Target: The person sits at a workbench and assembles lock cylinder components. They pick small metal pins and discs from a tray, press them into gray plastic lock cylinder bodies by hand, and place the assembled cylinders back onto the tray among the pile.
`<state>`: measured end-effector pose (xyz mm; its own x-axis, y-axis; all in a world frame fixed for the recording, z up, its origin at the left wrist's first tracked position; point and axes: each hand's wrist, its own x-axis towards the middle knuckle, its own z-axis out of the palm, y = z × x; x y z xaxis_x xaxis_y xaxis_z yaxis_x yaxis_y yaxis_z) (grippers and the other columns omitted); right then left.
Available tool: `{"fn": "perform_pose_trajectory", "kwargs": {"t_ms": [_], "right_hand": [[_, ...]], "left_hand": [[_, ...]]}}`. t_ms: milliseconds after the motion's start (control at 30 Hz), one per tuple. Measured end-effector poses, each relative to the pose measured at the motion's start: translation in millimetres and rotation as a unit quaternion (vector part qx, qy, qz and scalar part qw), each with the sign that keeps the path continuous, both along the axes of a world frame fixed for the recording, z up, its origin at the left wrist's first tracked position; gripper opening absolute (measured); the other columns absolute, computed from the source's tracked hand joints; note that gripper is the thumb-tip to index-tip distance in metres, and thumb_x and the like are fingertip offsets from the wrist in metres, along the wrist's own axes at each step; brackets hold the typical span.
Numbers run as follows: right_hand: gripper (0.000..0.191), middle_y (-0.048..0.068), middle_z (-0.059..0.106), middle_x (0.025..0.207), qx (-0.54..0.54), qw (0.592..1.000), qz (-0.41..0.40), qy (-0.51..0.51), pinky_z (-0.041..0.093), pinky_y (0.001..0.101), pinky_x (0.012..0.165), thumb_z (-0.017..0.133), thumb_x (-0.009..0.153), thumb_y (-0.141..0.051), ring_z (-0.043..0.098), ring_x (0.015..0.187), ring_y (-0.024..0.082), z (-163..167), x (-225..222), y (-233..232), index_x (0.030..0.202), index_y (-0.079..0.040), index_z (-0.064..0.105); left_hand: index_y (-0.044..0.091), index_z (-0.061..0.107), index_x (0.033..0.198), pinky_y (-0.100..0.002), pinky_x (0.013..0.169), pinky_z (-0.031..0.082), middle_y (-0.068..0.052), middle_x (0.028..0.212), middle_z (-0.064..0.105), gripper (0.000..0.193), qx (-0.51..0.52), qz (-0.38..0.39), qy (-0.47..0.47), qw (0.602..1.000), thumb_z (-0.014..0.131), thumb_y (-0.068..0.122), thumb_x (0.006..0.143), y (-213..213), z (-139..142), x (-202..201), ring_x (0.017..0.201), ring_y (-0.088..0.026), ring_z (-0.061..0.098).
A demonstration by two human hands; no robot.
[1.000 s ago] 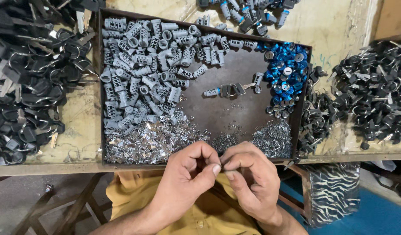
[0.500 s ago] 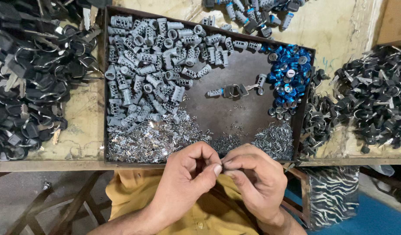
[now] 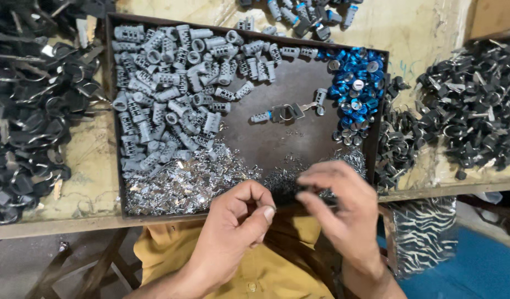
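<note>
Head camera view, looking straight down at a dark metal tray (image 3: 114, 111) on a worn workbench (image 3: 426, 33).

At 6 o'clock, the left hand (image 3: 241, 221) is curled near the tray's front edge, thumb pressed to the forefingers in a tight pinch. Whatever it grips is too small to make out.

Just beside it, toward 5 o'clock, the right hand (image 3: 343, 210) is blurred. Its fingers are loosely bent and reach over a heap of tiny silvery metal pieces (image 3: 183, 185) along the tray's near side. Whether it has hold of anything cannot be told.

Inside the tray, grey ridged cylinders (image 3: 172, 88) are piled from 9 to 12 o'clock. Shiny blue round caps (image 3: 357, 91) cluster at 2 o'clock. At the bare centre lies one assembled cylinder with a key and ring (image 3: 282, 113).

Outside the tray, black keys on wire rings (image 3: 28, 111) are heaped at 9 o'clock, and another heap of black key parts (image 3: 476, 111) sits at 3 o'clock. More grey and blue cylinders (image 3: 304, 14) lie at 12 o'clock beyond the tray.

Below the bench edge, a yellow shirt (image 3: 277, 271) shows at 6 o'clock, with a black-and-white patterned bag (image 3: 426, 232) at 4 o'clock.
</note>
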<state>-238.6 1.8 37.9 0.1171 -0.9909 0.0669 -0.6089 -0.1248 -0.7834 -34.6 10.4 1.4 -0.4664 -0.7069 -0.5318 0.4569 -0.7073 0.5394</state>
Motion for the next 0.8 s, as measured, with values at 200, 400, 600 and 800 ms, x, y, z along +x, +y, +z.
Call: {"fn": "perform_pose_trajectory", "kwargs": {"t_ms": [200, 400, 600, 800], "right_hand": [[0.026, 0.013, 0.063, 0.092, -0.009, 0.959, -0.071, 0.276, 0.049, 0.0372, 0.069, 0.082, 0.072, 0.000, 0.063, 0.081, 0.029, 8.0, -40.0, -1.5, 0.097, -0.006, 0.078], [0.017, 0.009, 0.067, 0.094, -0.029, 0.977, -0.090, 0.193, 0.052, 0.0317, 0.073, 0.076, 0.082, 0.003, 0.068, 0.085, 0.025, 2.2, -52.2, 9.4, 0.096, -0.003, 0.070], [0.011, 0.009, 0.068, 0.090, -0.005, 0.983, -0.115, 0.146, 0.051, 0.0298, 0.068, 0.072, 0.087, 0.003, 0.067, 0.078, 0.021, 0.5, -65.3, 6.1, 0.097, -0.002, 0.069], [0.009, 0.010, 0.059, 0.086, -0.025, 0.982, -0.172, 0.081, 0.046, 0.0308, 0.070, 0.056, 0.104, -0.003, 0.057, 0.074, 0.021, -5.7, -51.2, 14.1, 0.095, -0.001, 0.057]], "left_hand": [[0.003, 0.059, 0.092, -0.024, 0.051, 0.036, 0.003, 0.067, 0.050, 0.004, 0.004, -0.022, -0.037, 0.999, 0.063, 0.003, 0.093, 3.4, -7.8, 7.6, 0.057, -0.006, 0.045], [0.002, 0.061, 0.092, -0.024, 0.053, 0.039, 0.000, 0.072, 0.055, 0.004, -0.013, -0.032, -0.071, 0.997, 0.063, 0.005, 0.093, 4.2, -13.1, 10.0, 0.060, -0.007, 0.049], [0.003, 0.061, 0.089, -0.024, 0.052, 0.039, -0.001, 0.075, 0.057, 0.003, -0.005, -0.035, -0.101, 0.994, 0.062, 0.004, 0.091, 6.2, -16.0, 11.9, 0.059, -0.008, 0.049], [0.004, 0.060, 0.093, -0.021, 0.062, 0.036, 0.003, 0.082, 0.050, 0.005, -0.150, -0.111, -0.069, 0.980, 0.064, 0.001, 0.095, 7.2, -13.7, 4.9, 0.073, -0.003, 0.043]]}}
